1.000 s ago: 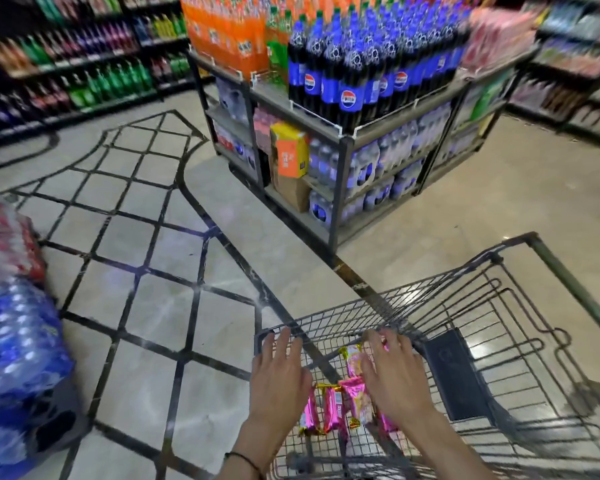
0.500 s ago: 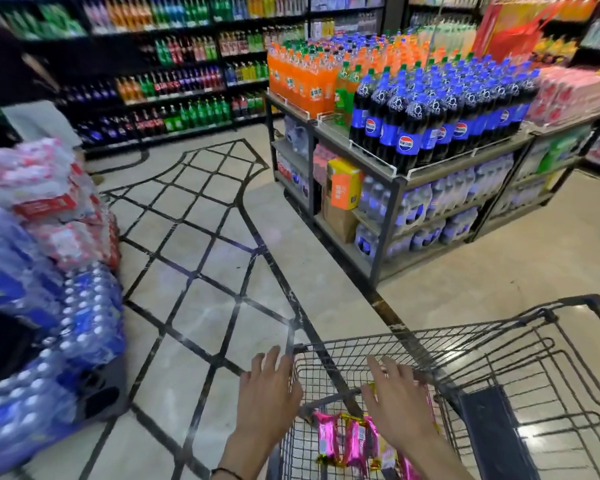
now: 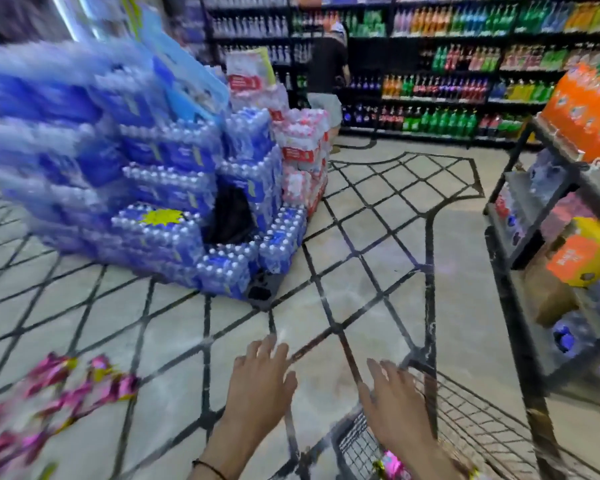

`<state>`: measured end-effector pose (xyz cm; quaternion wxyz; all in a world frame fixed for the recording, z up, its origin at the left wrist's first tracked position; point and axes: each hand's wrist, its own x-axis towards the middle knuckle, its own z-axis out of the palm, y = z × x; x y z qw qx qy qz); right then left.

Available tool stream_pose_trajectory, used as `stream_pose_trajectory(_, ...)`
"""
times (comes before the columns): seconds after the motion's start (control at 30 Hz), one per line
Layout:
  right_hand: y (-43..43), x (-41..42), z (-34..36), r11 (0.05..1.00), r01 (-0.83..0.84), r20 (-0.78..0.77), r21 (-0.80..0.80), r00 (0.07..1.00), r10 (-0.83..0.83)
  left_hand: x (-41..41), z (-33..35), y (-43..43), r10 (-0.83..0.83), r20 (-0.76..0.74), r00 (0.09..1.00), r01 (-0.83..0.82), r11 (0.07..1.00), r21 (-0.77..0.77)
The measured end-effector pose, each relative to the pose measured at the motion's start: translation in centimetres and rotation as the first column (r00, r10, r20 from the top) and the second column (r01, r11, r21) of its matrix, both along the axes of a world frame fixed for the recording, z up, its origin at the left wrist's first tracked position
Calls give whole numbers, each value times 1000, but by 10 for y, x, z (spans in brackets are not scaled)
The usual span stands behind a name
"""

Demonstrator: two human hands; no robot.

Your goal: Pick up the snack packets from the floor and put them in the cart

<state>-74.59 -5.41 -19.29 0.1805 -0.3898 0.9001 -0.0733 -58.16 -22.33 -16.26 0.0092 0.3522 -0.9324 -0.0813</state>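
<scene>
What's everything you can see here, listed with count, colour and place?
Cart: one, dark wire, lower right.
Cart packet: at least one, pink, in cart.
Floor packets: several, pink, lower left.
Water packs: many, blue, stacked left.
Red packs: several, red-white, beside them.
Shelves: bottles, mixed colours, back.
Rack: one, grey, right; orange bottles on top.
Box: one, orange, on rack.
Shopper: one, dark top, back.
Left hand: open, beside cart.
Right hand: open, over cart.

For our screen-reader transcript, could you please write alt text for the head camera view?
The left hand and right hand, both open and empty, hover by a wire cart at lower right. Blurred pink snack packets lie scattered on the tiled floor at lower left, with stacked water bottle packs beyond.
</scene>
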Motion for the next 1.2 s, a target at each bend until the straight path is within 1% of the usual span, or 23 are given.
stream_pose_trajectory(0.1, -41, 38, 1, 982, -189, 32, -8, 982, 189, 76, -2, -8, 183, 26, 983, -183, 983, -12)
stream_pose_trajectory(0.17, -68, 68, 3, 956, -292, 47, -25, 955, 293, 123, -2, -12, 293, 25, 956, -293, 956, -26)
stream_pose_trajectory(0.33, -129, 150, 2, 862, -506, 43, -33, 861, 507, 229, -8, -15, 521, 38, 853, -521, 854, -13)
stream_pose_trajectory(0.43, -165, 210, -5, 776, -630, 6, -22, 776, 630, 289, -9, -13, 631, -1, 776, -630, 776, 33)
stream_pose_trajectory(0.53, -199, 278, -10, 674, -738, 5, -20, 674, 739, 353, -13, -17, 725, -21, 688, -725, 688, 32)
stream_pose_trajectory(0.63, -230, 346, -16, 615, -788, 34, -30, 614, 789, 417, -15, -27, 790, -20, 613, -789, 613, 47)
stream_pose_trajectory(0.7, -250, 388, -19, 578, -816, 45, -17, 577, 816, 457, -18, -36, 823, 10, 568, -822, 567, 53)
stream_pose_trajectory(0.8, -277, 443, -22, 528, -849, 51, 7, 528, 848, 511, -20, -50, 847, 46, 530, -847, 526, 73)
stream_pose_trajectory(0.9, -306, 490, -24, 511, -860, 60, 6, 510, 858, 557, -21, -70, 863, 70, 500, -865, 496, 75)
stream_pose_trajectory(1.03, -343, 538, -22, 476, -879, 70, 3, 475, 877, 598, -28, -106, 873, 67, 483, -874, 477, 86)
stream_pose_trajectory(1.2, -399, 566, -34, 463, -886, 99, 29, 463, 881, 621, -41, -168, 898, 22, 439, -893, 433, 127)
